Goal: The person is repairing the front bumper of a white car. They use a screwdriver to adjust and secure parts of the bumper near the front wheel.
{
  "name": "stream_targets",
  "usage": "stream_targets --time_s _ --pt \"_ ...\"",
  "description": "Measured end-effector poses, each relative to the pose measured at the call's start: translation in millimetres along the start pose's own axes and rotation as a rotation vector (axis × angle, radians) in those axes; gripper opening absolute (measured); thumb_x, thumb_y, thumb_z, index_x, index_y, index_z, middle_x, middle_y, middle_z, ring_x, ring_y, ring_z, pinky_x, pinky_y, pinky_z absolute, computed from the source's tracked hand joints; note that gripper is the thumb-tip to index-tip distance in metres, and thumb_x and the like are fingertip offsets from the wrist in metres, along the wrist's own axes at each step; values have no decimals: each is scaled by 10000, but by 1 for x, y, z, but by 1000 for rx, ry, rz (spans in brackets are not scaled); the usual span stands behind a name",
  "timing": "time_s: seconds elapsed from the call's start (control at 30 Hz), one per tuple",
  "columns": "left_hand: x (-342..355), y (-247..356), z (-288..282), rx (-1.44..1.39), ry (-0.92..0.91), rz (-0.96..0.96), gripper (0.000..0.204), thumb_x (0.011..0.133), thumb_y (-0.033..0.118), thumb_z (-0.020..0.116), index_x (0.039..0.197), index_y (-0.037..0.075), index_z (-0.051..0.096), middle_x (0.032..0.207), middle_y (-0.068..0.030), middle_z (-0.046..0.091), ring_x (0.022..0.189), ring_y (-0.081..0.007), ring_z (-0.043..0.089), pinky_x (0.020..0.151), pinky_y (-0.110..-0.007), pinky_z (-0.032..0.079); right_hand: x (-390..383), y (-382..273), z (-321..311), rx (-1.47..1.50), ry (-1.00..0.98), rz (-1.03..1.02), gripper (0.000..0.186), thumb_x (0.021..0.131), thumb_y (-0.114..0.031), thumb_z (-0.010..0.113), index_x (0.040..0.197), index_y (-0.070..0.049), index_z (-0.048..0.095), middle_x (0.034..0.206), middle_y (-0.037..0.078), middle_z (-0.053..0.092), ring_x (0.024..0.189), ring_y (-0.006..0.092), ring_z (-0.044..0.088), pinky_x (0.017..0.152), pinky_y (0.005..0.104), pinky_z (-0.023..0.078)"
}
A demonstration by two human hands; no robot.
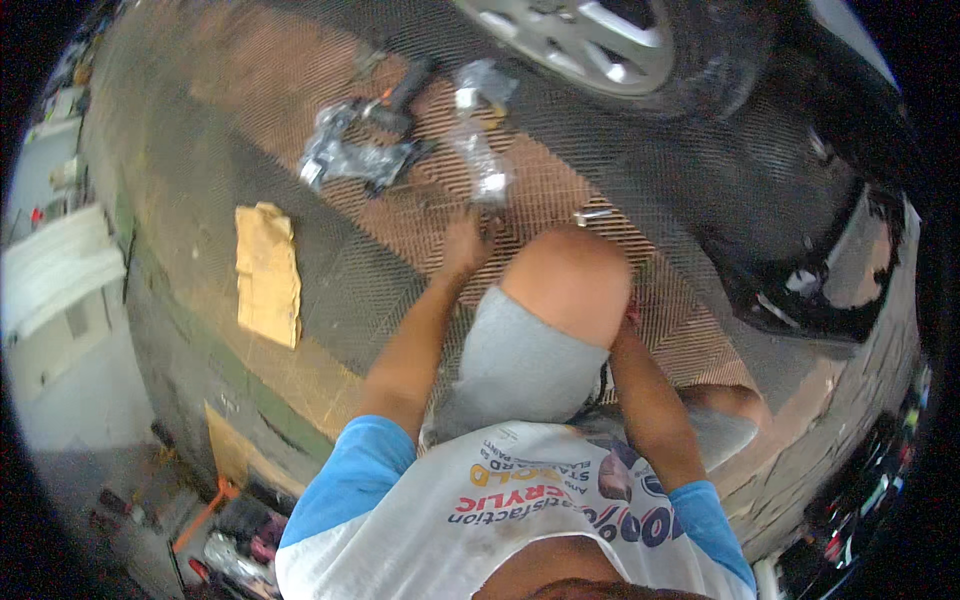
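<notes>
My left hand [465, 243] reaches down to the ribbed floor mat, left of my raised knee. Its fingers look curled together, and I cannot make out what is in them. Just beyond the fingertips lies a clear plastic packet [485, 172]. My right arm passes along the other side of the knee. Only a sliver of my right hand [630, 312] shows behind it, so its fingers are hidden. A short shiny metal piece [594, 215] lies on the mat past the knee. Farther left rests a dark power tool with an orange part [393, 103], next to crumpled plastic wrapping [345, 155].
A car wheel [640, 50] stands at the far right, with a large black car body panel [810, 250] nearer. A yellow-brown folded paper piece [268, 275] lies at left. White stacked material [60, 260] is at the left edge. Another plastic bag [485, 85] lies ahead.
</notes>
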State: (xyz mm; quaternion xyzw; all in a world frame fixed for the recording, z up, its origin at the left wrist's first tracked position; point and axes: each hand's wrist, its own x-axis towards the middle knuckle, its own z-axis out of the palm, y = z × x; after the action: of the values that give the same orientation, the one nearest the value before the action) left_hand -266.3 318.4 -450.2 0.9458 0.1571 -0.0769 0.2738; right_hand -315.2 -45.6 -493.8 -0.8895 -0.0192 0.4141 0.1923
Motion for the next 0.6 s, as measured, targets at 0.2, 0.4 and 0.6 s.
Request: stream_targets --time_s 0.2,0.4,0.6 --pt "96 51 -31 -377 -135 119 409 944 116 670 1318 -7 559 1237 -223 641 1120 -344 641 852 -453 560 7 -92 -84 -30 29 -220 310 821 -168 648 1082 -8 698 991 236 708 944 396 688 848 485 541" --pt "34 -1 -48 -190 -114 94 350 929 225 679 1149 -44 636 1051 -163 681 941 -303 639 829 -418 518 -101 -103 -194 -175 -244 -486 526 848 -290 704 1299 -49 583 1180 240 662 997 454 670 871 517 552" --pt "-114 3 -179 265 -648 -201 410 954 234 655 1220 -74 608 1170 -213 664 1080 -335 627 924 -438 489 -259 -86 -247 21 -83 -440 652 887 -381 693 1429 -83 485 1232 253 633 1104 408 650 898 519 543"
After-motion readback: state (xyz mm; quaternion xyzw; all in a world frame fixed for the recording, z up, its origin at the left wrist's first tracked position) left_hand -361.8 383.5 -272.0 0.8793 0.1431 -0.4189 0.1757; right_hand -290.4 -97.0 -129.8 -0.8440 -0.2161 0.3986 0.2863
